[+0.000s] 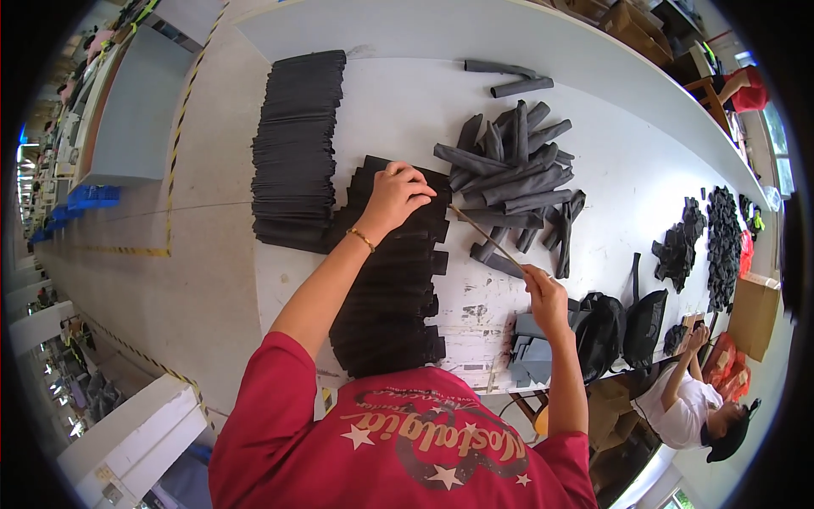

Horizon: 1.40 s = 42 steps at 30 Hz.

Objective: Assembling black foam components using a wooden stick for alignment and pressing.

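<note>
My left hand (397,197) is over a row of overlapping flat black fabric pieces (381,288) on the white table. Its fingers are pinched together at the pieces' right edge, on what looks like one black fabric piece. In my right hand (547,297) is a thin rod (487,231), held by its near end. The rod slants away to the left, and its far tip is close to my left fingertips. Past the rod lies a loose heap of dark grey rolled fabric tubes (517,161).
A long neat stack of dark fabric strips (297,144) lies at the far left of the table (398,93). Black bags (602,331) and grey pieces (532,352) are at the right. Further right are black piles (721,246), a cardboard box (753,314) and a person in white (678,407).
</note>
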Motion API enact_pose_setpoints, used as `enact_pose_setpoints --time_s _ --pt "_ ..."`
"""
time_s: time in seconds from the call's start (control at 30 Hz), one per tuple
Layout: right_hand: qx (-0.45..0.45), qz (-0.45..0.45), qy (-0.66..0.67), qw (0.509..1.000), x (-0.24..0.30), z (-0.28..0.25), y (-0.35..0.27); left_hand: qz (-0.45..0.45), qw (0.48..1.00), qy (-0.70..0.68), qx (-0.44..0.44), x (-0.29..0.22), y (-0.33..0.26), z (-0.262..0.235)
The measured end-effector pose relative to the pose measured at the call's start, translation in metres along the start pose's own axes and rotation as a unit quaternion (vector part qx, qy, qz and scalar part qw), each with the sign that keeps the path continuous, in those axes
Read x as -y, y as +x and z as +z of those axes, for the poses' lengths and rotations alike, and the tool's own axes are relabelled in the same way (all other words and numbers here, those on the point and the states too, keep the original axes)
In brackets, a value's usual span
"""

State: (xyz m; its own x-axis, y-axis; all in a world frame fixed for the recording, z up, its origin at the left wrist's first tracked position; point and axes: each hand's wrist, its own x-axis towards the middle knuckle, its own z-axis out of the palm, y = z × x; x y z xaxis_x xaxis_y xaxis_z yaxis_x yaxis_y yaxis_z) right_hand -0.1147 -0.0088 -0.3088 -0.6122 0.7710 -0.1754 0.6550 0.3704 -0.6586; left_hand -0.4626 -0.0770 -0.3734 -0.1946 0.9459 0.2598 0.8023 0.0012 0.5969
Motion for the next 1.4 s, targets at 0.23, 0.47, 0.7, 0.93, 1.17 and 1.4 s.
enact_pose_setpoints --time_s 0.23,0.47,0.7,0.93,1.17,1.4 --pt "-0.002 -0.026 0.001 1.000 0.008 -0.004 -0.002 0.015 1.000 -0.026 -0.003 -0.008 -0.004 -0.009" --pt "-0.014 -0.016 0.013 1.000 0.012 -0.010 -0.013 0.028 0.999 -0.028 -0.014 -0.011 -0.009 -0.013" --pt "-0.002 -0.006 0.018 1.000 0.015 -0.016 -0.018 0.023 0.999 -0.048 -0.007 -0.014 -0.011 -0.016" --pt "0.014 -0.010 0.021 1.000 0.023 -0.010 -0.015 0.063 0.997 -0.030 -0.021 -0.031 -0.015 -0.024" --pt "0.034 -0.036 0.211 0.976 0.027 0.071 0.006 0.216 0.976 -0.006 -0.017 -0.119 -0.027 -0.023" --pt "0.068 0.002 0.307 0.949 0.072 0.126 -0.025 -0.299 0.463 -0.829 -0.092 -0.091 -0.097 -0.005"
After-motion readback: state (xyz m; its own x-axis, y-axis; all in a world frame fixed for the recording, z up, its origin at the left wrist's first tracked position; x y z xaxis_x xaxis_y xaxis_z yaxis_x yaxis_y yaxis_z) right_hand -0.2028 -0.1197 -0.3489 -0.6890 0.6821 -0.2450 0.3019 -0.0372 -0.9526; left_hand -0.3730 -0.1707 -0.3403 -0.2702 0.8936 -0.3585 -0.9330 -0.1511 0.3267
